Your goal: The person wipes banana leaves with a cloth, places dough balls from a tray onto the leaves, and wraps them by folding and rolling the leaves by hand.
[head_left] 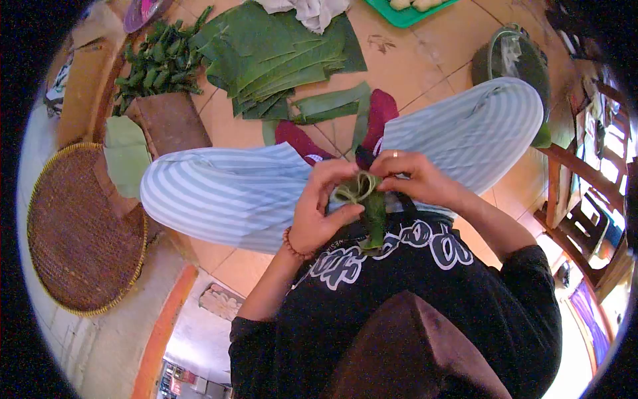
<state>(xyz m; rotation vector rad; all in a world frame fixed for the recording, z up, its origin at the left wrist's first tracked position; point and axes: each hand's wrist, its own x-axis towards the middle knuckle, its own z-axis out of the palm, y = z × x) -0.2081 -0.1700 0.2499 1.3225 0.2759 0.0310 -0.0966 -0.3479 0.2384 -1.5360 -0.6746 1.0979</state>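
Note:
Over the lap, a green leaf wrap hangs with its top end folded into pale green loops. My left hand, with a bead bracelet at the wrist, has its fingers curled round the left side of the loops. My right hand, with a ring on one finger, pinches the right side of the leaf's top. Beyond the feet lies a stack of flat green leaves, with leaf strips at its near edge.
Small green wraps are heaped at the upper left. A round woven tray lies at the left, near a pale leaf piece. A green tray is at the top, a bucket-like container at the upper right.

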